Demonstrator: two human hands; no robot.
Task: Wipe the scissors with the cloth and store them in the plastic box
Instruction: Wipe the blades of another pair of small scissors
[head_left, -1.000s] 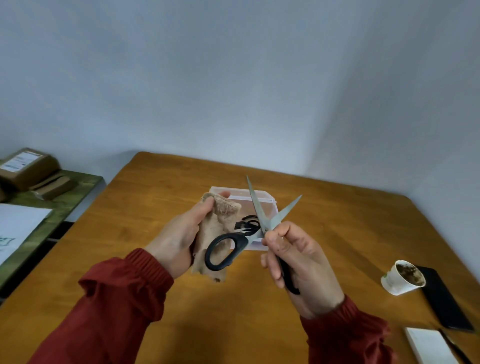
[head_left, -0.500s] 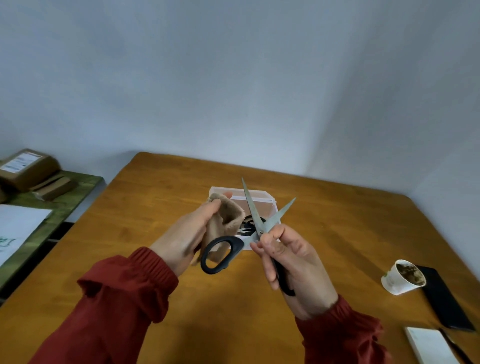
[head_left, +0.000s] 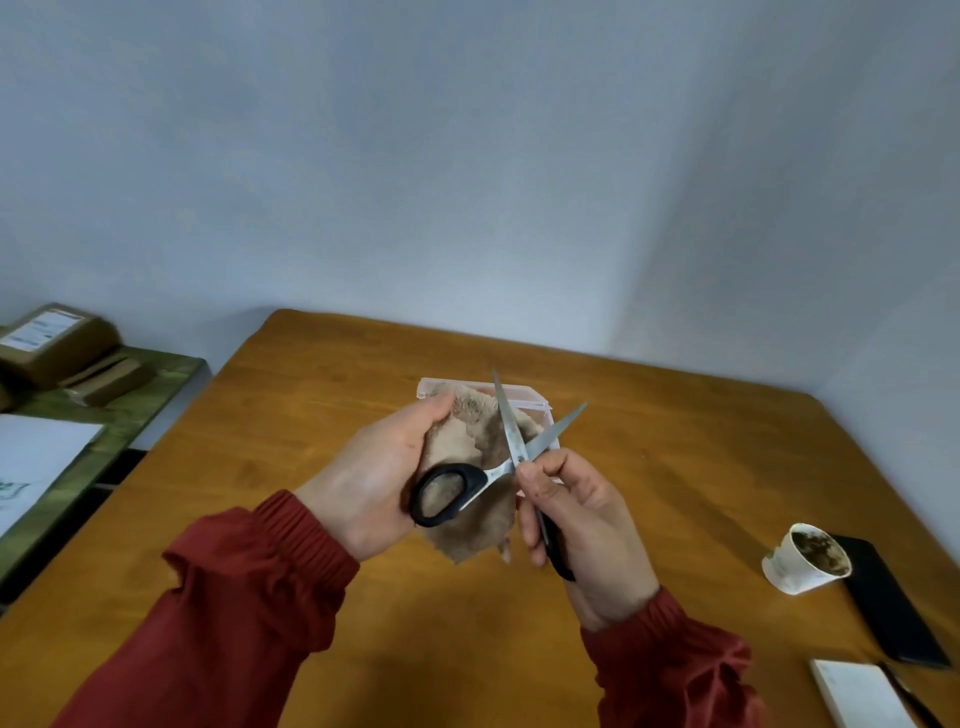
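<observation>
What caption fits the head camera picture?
Left hand holds cloth behind open scissors gripped by right hand, plastic box beyond.

Looking down on an orange-brown wooden table (head_left: 322, 405). Carrying a clear plastic box (head_left: 522, 397) toward 12 o'clock, a tipped paper cup (head_left: 805, 564) at 4 o'clock just beside a black phone (head_left: 888, 613), and a white notepad (head_left: 852, 696) with a pen (head_left: 910, 699) at 5 o'clock. Neighbouring a green bench (head_left: 156, 395) at 9 o'clock, itself bearing cardboard parcels (head_left: 52, 343) and a white sheet (head_left: 36, 457).

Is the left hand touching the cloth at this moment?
Touching. The head view shows the left hand gripping the cloth: its thumb lies on the cloth's upper edge, and no gap shows between them.
</observation>
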